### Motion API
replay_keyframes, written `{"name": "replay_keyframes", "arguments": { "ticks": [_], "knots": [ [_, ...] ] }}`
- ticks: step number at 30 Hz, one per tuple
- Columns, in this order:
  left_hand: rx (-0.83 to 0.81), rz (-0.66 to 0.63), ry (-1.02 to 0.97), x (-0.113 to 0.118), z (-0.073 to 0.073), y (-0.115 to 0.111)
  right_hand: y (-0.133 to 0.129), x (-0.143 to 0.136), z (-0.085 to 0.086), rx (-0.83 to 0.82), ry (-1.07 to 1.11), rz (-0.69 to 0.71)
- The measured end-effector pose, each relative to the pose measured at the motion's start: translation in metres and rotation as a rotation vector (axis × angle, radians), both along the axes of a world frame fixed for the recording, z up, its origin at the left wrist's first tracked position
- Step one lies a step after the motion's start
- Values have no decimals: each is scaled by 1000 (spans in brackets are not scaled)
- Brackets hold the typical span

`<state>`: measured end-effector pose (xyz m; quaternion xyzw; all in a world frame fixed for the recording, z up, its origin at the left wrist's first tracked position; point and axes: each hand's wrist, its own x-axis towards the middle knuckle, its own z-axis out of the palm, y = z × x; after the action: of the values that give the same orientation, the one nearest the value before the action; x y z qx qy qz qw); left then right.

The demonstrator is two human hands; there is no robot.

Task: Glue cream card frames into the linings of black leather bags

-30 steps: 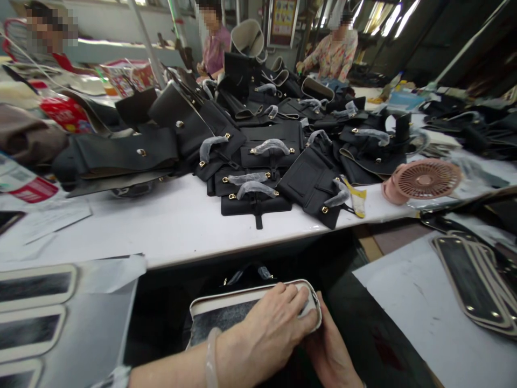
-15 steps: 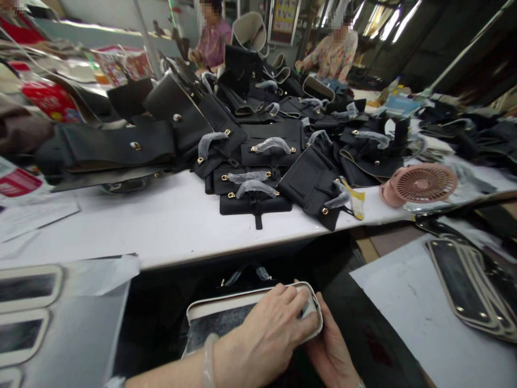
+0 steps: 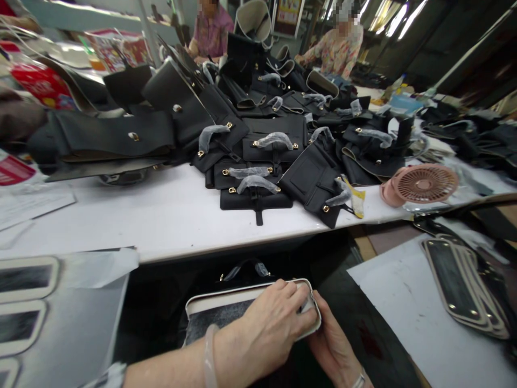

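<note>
Since a second ago our view has drifted slightly, so the piled bags sit a touch higher and the co-workers at the far end are partly cut off; our hands have hardly shifted. We keep our left hand (image 3: 270, 327) laid over the right end of the cream-edged bag panel (image 3: 226, 310), fingers curled down over its rounded corner and pressing it. Our right hand (image 3: 333, 345) comes up from below on the right side of that same corner, fingers closed against the panel's edge, a ring showing on one finger. A pale bangle (image 3: 209, 355) circles our left wrist. We hold the panel low in front of us, below the near edge of the white table (image 3: 161, 215). On the table lies a heap of black leather bags (image 3: 262, 156) with wrapped handles, and a pink fan (image 3: 422, 183) rests to the right. More cream-edged panels (image 3: 460, 280) are stacked on the right-hand sheet.
</note>
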<state>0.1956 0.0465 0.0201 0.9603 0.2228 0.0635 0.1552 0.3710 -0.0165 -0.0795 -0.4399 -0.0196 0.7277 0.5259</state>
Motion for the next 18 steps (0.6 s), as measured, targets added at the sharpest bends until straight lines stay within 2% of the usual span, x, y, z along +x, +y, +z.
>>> {"name": "replay_keyframes", "arguments": {
  "ticks": [6, 11, 15, 18],
  "knots": [
    [3, 12, -34, 1, -5, -3, 6, 11, 9, 26, -69, 141],
    [9, -13, -35, -5, -1, 0, 15, 26, 22, 37, -161, 341],
    [-221, -34, -67, -15, 6, 9, 25, 41, 36, 14, -243, 548],
    [-382, 28, -151, -29, 11, 11, 36, 45, 51, 6, -368, 749]
  ]
}}
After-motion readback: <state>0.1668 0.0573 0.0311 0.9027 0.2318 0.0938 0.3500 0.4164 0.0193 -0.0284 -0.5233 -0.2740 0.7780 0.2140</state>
